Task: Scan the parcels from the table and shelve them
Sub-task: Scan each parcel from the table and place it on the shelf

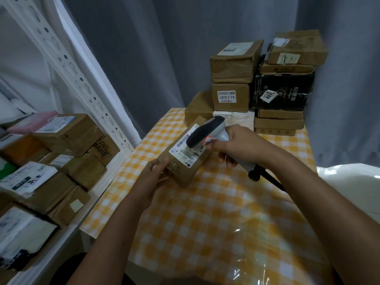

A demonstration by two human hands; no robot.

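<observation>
A brown cardboard parcel (181, 161) with a white shipping label lies tilted above the yellow checked table (216, 212). My left hand (154, 175) grips its near end. My right hand (236, 145) holds a grey and black barcode scanner (207, 130) by its handle, with the scanner's head just over the label. A black cable runs from the handle toward the right. More parcels (267, 83) are stacked at the table's far end, brown boxes with one black box among them.
A white metal shelf (86, 87) stands at the left, its level packed with several brown and white parcels (61, 161). Grey curtains hang behind. A white bag or sheet (353, 182) lies at the right edge of the table.
</observation>
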